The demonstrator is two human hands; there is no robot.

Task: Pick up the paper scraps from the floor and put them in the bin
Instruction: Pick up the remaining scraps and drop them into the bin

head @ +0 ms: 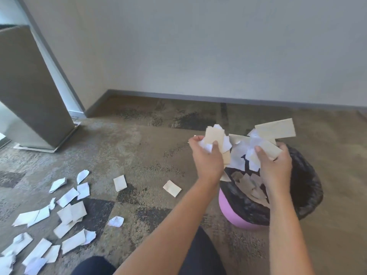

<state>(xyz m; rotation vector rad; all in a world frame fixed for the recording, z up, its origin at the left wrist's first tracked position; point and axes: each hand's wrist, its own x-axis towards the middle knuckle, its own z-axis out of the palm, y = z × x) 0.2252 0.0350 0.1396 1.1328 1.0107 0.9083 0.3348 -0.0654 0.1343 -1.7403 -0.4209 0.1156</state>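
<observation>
A pink bin (234, 217) lined with a black bag (305, 187) stands on the carpet at the right, with several scraps inside. My left hand (208, 157) grips a bunch of white and beige paper scraps (215, 135) just left of the bin's rim. My right hand (276, 163) holds another bunch of scraps (276, 131) above the bin's opening. Some pieces hang down between the two hands over the bin. Many loose scraps (65, 213) lie scattered on the floor at the lower left, and two beige ones (172, 188) lie nearer the bin.
A grey cabinet or door panel (33, 92) stands at the far left on a pale base. A white wall with a dark skirting board (218, 98) runs behind the bin. My dark-clothed knees (95, 266) show at the bottom edge.
</observation>
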